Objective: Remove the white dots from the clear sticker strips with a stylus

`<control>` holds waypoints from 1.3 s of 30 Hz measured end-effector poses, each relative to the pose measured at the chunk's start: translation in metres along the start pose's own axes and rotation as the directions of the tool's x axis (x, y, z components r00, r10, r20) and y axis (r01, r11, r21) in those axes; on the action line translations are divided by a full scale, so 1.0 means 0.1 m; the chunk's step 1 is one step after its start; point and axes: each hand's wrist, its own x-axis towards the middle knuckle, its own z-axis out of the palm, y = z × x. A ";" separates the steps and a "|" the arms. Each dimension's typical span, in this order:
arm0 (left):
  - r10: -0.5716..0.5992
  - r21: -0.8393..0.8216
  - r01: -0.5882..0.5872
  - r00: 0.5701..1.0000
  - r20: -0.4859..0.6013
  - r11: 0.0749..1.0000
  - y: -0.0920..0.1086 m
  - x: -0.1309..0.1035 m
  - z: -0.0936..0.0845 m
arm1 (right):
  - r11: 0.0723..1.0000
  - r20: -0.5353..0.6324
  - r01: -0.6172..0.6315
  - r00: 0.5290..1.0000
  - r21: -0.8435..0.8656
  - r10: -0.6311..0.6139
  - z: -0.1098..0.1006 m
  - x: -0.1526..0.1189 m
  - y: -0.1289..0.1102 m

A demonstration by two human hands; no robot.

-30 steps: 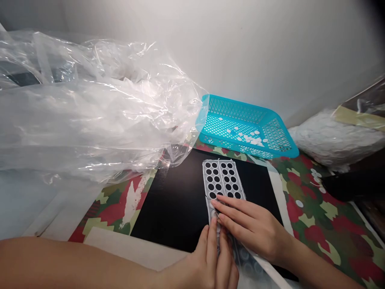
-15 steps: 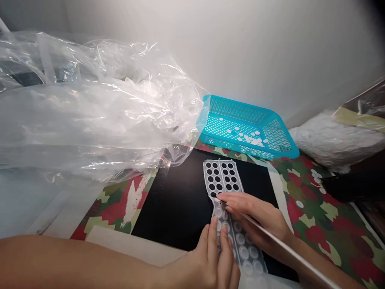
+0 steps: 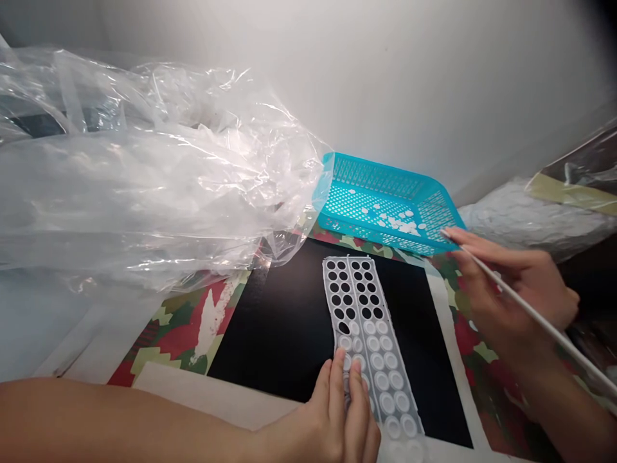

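Observation:
A translucent moulded sheet [image 3: 389, 360] with rows of round caps lies on a black board [image 3: 284, 321]. Towards its far end the rounds are open holes showing black, while the nearer ones still hold whitish discs. My left hand [image 3: 340, 411] rests on the sheet's lower left part, fingers stretched out and pressing on it. Raised to the right, beside the basket's near right corner, my right hand [image 3: 515, 289] is closed around a thin white stick [image 3: 544, 318]. Something small and whitish shows at its fingertips, too small to name.
Behind the board stands a blue plastic basket [image 3: 376, 164] with several white discs [image 3: 407, 226] inside. A large clear plastic bag [image 3: 168, 186] bulges over the left side, overlapping the basket's edge. A white wrapped bundle [image 3: 511, 218] lies at the right, on the camouflage-patterned cloth.
My right hand has moved up and right from the sheet to the basket's corner, carrying the stick. One more hole on the sheet's left side now shows black. My left hand stays put.

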 end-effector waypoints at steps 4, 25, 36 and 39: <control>0.019 -0.062 -0.016 0.998 0.054 0.998 -0.08 0.05 -0.08 | 0.997 0.030 -0.033 0.999 0.068 0.031 0.02 0.05 0.39; -0.003 -0.189 0.013 0.999 0.050 0.982 -0.12 0.03 0.02 | 0.799 0.581 -0.075 0.727 0.597 -0.366 0.17 -0.46 -0.10; -0.004 -0.178 0.014 0.998 0.057 0.984 -0.11 0.04 0.00 | 0.815 0.543 0.057 0.718 0.577 -0.435 0.19 -0.50 -0.07; -0.015 -0.186 0.023 0.999 0.045 0.982 -0.09 0.04 0.01 | 0.812 0.512 0.296 0.655 0.503 -0.556 0.19 -0.53 -0.06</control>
